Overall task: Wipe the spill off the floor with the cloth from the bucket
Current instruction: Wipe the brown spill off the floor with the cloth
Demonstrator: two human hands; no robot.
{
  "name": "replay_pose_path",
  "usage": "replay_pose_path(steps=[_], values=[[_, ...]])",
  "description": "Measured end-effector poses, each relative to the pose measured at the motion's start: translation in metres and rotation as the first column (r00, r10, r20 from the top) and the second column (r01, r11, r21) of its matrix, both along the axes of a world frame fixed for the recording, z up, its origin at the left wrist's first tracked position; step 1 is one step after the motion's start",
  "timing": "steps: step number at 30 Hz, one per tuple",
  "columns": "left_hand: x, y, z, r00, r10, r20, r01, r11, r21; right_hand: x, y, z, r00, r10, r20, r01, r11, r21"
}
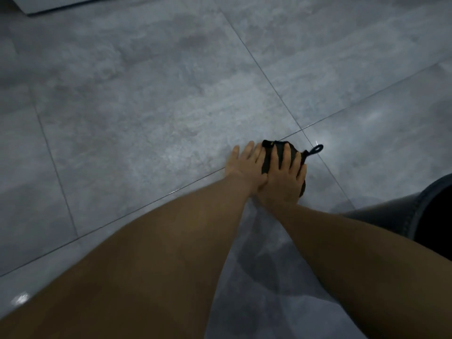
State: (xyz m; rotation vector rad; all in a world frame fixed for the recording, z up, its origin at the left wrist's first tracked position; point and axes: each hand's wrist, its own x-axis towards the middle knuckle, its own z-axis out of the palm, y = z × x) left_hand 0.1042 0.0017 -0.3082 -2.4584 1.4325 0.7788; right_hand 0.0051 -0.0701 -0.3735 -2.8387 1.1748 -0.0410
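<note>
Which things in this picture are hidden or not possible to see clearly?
- Cloth: mostly covered by the right hand in the head view.
- Left hand: partly under the right hand.
- Bucket: nowhere in the frame.
- Spill: its edges blend into the dim, glossy floor.

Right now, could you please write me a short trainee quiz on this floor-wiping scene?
1. True or false: the dark cloth is pressed flat on the tiled floor.
2. Which hand lies on top of the cloth: A left hand, B right hand?
3. Fill in: the cloth's loop sticks out on the ____ side in the picture.

Key: 1 true. 2 B; the left hand rests on the floor beside the cloth, touching the right. 3 right. The bucket is not in view.
</note>
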Motion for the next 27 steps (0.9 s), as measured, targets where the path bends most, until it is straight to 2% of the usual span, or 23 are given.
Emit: replay_pose_path(steps=[4,12,17,20,27], values=[[-0.009,0.034,-0.006,1.000,-0.022,-0.015,0.021,0.998,-0.052,-0.015,0.029,0.002,0.999,0.012,-0.049,-0.011,1.000,0.014],[-0.015,0.154,-0.017,0.993,0.111,0.043,-0.106,0.989,-0.108,-0.011,0.116,0.014,0.962,0.274,-0.012,-0.272,0.959,0.075],[-0.001,0.251,-0.019,0.964,0.245,0.102,-0.240,0.969,-0.059,0.015,0.197,0.015,0.878,0.461,0.133,-0.474,0.875,0.096],[0.005,0.310,-0.015,0.934,0.342,0.104,-0.333,0.939,-0.088,0.029,0.248,0.015,0.823,0.530,0.205,-0.558,0.822,0.115],[-0.001,0.411,-0.014,0.844,0.522,0.127,-0.513,0.853,-0.098,0.050,0.334,0.012,0.693,0.693,0.199,-0.721,0.661,0.207]])
